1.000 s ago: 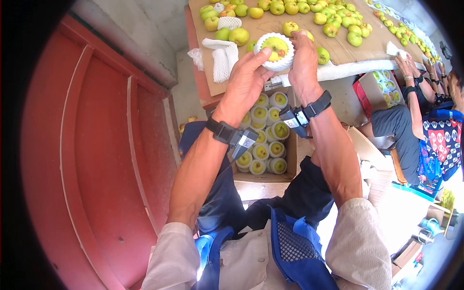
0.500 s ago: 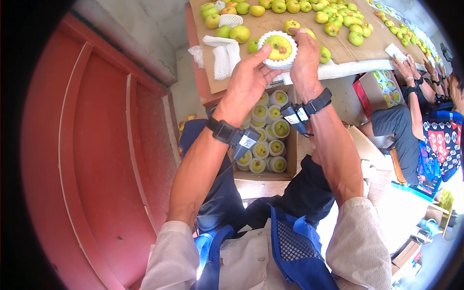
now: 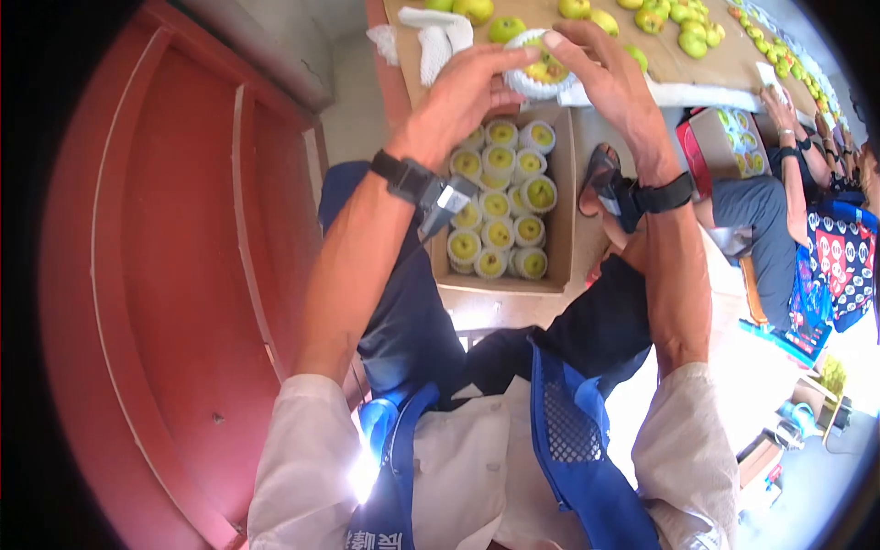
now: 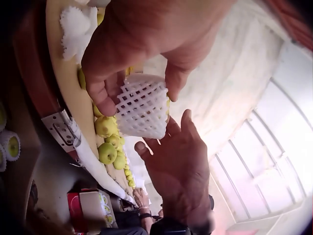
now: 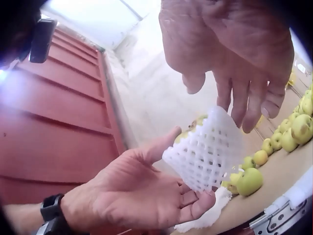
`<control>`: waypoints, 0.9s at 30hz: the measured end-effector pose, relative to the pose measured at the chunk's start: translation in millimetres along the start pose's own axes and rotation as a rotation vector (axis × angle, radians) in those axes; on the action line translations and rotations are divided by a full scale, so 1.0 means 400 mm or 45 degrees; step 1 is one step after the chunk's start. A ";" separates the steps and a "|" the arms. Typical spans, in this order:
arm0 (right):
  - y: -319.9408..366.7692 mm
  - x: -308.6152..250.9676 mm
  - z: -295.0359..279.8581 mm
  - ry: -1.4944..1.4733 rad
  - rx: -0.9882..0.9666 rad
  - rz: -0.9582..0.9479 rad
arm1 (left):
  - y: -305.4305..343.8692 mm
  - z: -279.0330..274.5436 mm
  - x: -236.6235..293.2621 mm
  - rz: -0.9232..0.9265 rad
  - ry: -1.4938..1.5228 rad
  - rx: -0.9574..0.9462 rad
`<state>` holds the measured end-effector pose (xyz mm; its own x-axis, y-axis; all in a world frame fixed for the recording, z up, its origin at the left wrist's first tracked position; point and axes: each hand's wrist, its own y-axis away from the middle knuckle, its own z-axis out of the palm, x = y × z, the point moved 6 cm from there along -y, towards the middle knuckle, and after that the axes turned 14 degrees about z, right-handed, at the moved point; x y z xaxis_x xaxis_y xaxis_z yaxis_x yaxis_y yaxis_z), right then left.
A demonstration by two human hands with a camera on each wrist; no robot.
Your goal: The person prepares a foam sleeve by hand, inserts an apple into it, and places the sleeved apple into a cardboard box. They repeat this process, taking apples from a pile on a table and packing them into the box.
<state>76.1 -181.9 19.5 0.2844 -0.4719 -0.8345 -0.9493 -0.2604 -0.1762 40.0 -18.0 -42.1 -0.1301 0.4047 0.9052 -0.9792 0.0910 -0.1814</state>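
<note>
Between the left hand's (image 3: 458,96) thumb and fingers sits an apple in a white foam net (image 3: 539,78), so yeah, it's gripped. The right hand (image 3: 616,82) has its fingers open right by the net, can't tell if they touch. Cardboard box (image 3: 559,174) of netted apples is below both hands' fingers, loose apples (image 3: 692,38) lie beyond them.

Beige sleeves (image 3: 307,431), blue vest (image 3: 570,477) with mesh, black wristbands (image 3: 666,193), dark trousers (image 3: 408,316)
</note>
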 end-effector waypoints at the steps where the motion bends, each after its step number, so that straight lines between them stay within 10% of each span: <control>1: 0.022 -0.015 0.000 0.100 -0.054 0.039 | -0.005 -0.011 -0.010 0.001 -0.022 -0.007; 18: 0.171 -0.036 0.086 0.538 -0.183 0.055 | 0.084 0.027 -0.005 -0.200 -0.450 -0.370; 22: 0.189 0.023 0.099 0.419 -0.284 0.195 | 0.094 -0.027 0.006 -0.205 -0.700 -0.295; 24: 0.234 0.052 0.112 0.034 -0.482 0.734 | 0.099 -0.060 0.024 -0.103 -0.665 -0.132; 27: 0.208 0.272 0.170 0.347 -0.475 0.476 | 0.106 -0.076 0.049 0.007 -0.545 -0.067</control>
<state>18.9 -197.6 -121.6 0.0106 -0.7749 -0.6319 -0.8943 -0.2901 0.3407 0.7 21.4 -43.8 -0.1993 -0.0073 0.9799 -0.9704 0.1404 -0.1963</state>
